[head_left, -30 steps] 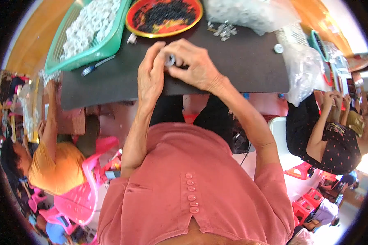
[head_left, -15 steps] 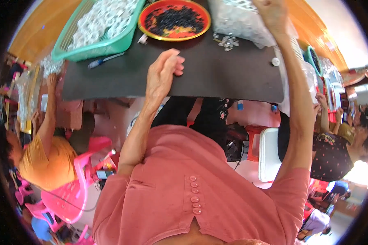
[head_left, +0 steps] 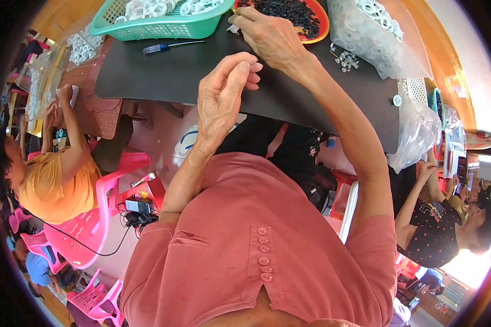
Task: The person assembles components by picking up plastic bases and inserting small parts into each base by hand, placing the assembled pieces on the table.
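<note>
Both the left hand and the right hand are above the dark table, near to each other. The left hand is at the front edge of the table; its fingers are bent and lie together, with the thumb close to them, and I cannot tell whether something is inside. The right hand reaches farther, between the green basket and the red bowl, and covers part of the bowl from view. Its fingers are curved downward, with the tips at the bowl's left side; I cannot tell whether they are clamped on anything. One small white piece is just beside these fingertips. The bowl contains many small black pieces, and the basket contains white rings. In front of the basket lies a thin tool with a blue handle. To the right of the bowl, a translucent bag full of similar rings stands on the table, and near it lie small clear pieces in a loose group. One white round piece is at the table's right edge, above a crumpled clear bag.
</note>
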Demonstrator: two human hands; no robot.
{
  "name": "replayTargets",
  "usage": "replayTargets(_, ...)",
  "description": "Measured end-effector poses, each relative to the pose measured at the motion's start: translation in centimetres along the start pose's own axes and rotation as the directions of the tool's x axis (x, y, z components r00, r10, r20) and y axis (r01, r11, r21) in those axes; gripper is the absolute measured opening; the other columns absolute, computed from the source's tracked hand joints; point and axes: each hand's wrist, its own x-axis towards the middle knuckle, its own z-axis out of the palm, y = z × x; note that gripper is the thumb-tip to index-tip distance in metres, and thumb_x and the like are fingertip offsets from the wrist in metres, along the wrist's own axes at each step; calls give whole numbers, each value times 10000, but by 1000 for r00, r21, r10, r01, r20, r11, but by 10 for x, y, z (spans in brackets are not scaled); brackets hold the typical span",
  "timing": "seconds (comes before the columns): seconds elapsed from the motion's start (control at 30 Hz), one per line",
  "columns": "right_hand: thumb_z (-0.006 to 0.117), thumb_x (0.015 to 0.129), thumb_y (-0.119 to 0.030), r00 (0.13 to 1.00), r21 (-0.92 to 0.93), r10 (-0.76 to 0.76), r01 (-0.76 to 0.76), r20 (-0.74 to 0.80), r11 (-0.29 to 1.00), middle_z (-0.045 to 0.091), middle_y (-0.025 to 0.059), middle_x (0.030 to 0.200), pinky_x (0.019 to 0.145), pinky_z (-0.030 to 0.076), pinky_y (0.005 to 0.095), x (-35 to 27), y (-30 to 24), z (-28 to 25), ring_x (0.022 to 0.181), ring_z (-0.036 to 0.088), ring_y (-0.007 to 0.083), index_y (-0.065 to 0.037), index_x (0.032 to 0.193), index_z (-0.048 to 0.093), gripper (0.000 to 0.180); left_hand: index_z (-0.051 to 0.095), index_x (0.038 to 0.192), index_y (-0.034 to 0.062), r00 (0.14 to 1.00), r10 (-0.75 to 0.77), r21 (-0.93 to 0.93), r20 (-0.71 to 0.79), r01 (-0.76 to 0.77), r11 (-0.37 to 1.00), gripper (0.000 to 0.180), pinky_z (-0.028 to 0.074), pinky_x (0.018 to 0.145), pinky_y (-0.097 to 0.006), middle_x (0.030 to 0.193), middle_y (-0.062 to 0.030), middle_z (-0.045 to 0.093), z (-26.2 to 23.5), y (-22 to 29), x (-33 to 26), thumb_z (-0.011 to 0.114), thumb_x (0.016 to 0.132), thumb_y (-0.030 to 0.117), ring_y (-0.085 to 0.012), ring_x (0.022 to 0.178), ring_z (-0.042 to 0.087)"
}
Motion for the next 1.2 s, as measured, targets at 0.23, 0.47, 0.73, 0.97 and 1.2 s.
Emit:
replayTargets(0.23, 620, 752, -92, 990, -154, 26, -5, 140, 988, 569, 73, 883, 580, 507, 363, -4, 3, 9, 742, 633, 267, -64, 933, 618, 183, 606, 1050, -11, 997, -51, -21, -66, 50, 999, 226, 510, 696, -271, 887, -85, 646, -19, -6, 4, 496, 937, 150, -124, 762, 590)
replayTargets(0.47, 646, 741, -70, 980, 103, 48, -28, -194, 994, 607, 54, 925, 650, 499, 345, -45, -25, -22, 763, 614, 255, -65, 871, 602, 137, 535, 1119, -45, 989, -130, -79, -65, 125, 989, 302, 515, 697, -273, 920, -115, 619, -16, -17, 16, 544, 909, 172, -152, 761, 612)
replayTargets(0.73, 637, 756, 14, 932, 379, 283, -183, -227, 907, 620, 67, 936, 717, 515, 294, -75, -51, -43, 809, 635, 205, -52, 976, 625, 229, 551, 1131, -64, 971, -176, -398, 161, 227, 889, 282, 520, 756, -296, 969, -125, 628, -2, -30, 17, 528, 926, 129, -179, 852, 617)
replayTargets(0.97, 610, 856, -39, 716, 820, 692, -449, 93, 355, 648, 38, 881, 690, 498, 230, -91, -50, -43, 744, 600, 78, 1, 1043, 620, 192, 573, 1112, -58, 977, -159, -311, 140, 196, 930, 262, 532, 782, -292, 997, -124, 630, 9, -32, 15, 527, 926, 121, -186, 886, 624)
replayTargets(1.2, 615, 859, -55, 719, 866, 671, -441, 184, 235, 639, 12, 834, 636, 467, 184, -97, -36, -40, 728, 567, 37, 12, 1039, 621, 192, 583, 1099, -49, 958, -198, -261, 206, 249, 933, 251, 533, 745, -293, 975, -112, 630, 18, -28, 16, 524, 925, 122, -170, 850, 618)
